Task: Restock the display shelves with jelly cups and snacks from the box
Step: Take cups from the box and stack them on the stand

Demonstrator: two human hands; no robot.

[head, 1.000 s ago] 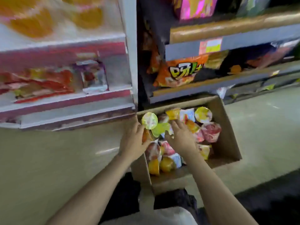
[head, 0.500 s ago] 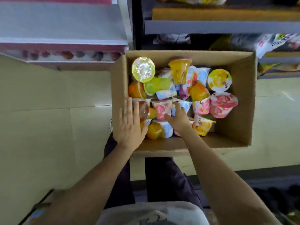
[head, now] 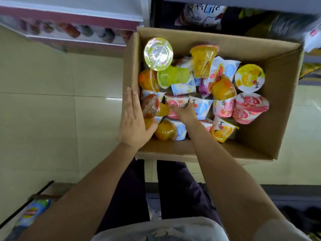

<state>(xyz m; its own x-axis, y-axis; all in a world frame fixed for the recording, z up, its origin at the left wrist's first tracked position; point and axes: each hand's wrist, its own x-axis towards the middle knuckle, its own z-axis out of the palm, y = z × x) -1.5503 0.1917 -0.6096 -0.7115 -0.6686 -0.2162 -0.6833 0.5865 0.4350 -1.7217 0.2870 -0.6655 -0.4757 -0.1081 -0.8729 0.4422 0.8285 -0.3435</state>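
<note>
An open cardboard box (head: 191, 152) stands on the floor in front of me, filled with several jelly cups in pink, blue, orange, yellow and green. My left hand (head: 133, 122) lies flat with straight fingers along the box's left wall, its palm beside a red jelly cup (head: 150, 106) and its thumb touching an orange cup below it. My right hand (head: 184, 112) reaches into the middle of the box, and its fingers curl over the rim of a pink jelly cup (head: 173, 101). A green cup (head: 172, 76) and a clear-lidded yellow cup (head: 158, 53) lie farther back.
A pink-edged display shelf (head: 78, 20) with blurred cups runs behind the box at the upper left. A dark shelf holding a white snack packet (head: 199, 14) is at the upper right. A snack packet (head: 33, 213) lies at the lower left. Pale floor tiles surround the box.
My view has tilted down onto the box. Both hands have drawn nearer to the front of the box, and my right hand's fingers have curled onto the pink cup.
</note>
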